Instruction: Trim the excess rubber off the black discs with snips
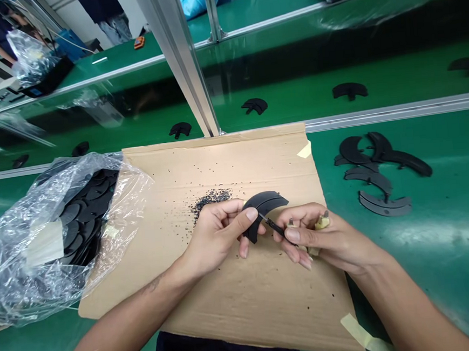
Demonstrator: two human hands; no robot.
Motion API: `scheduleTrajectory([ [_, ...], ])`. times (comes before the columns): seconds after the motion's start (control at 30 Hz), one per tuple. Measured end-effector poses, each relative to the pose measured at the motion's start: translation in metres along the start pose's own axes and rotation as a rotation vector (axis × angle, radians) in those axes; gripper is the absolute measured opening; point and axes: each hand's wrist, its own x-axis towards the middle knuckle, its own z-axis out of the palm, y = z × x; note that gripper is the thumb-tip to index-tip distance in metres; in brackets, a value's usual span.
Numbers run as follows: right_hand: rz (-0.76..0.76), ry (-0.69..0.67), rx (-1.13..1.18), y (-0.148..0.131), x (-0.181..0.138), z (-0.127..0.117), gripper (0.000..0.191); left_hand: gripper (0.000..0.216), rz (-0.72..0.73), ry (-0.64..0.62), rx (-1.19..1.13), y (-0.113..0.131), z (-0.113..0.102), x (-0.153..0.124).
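My left hand [218, 231] pinches a curved black plastic piece [267, 200] over the cardboard, thumb on its near face. My right hand [320, 236] is closed around a slim dark tool [274, 226], whose narrow tip touches or nearly touches the inner edge of that piece. Most of the tool lies behind the fingers, so its exact kind is hidden. Yellowish tape [322, 221] is wrapped on fingers of the right hand. Small black scraps [210, 199] lie heaped and scattered on the cardboard sheet [245, 315] just beyond my left hand.
On the left, a clear plastic bag [19, 284] holds many flat black pieces [81, 214]. Several curved black pieces [385, 204] lie on the green table at right. More rest on the green strip behind, along with a metal post [180, 55]. A person [102, 13] stands at the back.
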Motion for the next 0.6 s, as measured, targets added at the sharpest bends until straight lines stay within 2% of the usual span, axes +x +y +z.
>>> scheduleTrajectory([
  [0.2,-0.016,-0.007,-0.038,0.0,-0.0016,0.0029,0.027,0.022,0.035,-0.027,-0.015,-0.0003,0.0002,-0.0028],
  [0.4,-0.047,-0.026,-0.048,-0.0004,-0.0024,0.0033,0.029,0.018,0.026,-0.076,-0.063,-0.0019,0.0032,-0.0029],
  [0.6,-0.025,-0.007,-0.064,0.0017,-0.0027,0.0019,0.026,0.013,0.052,-0.08,-0.117,-0.0014,0.0066,-0.0042],
])
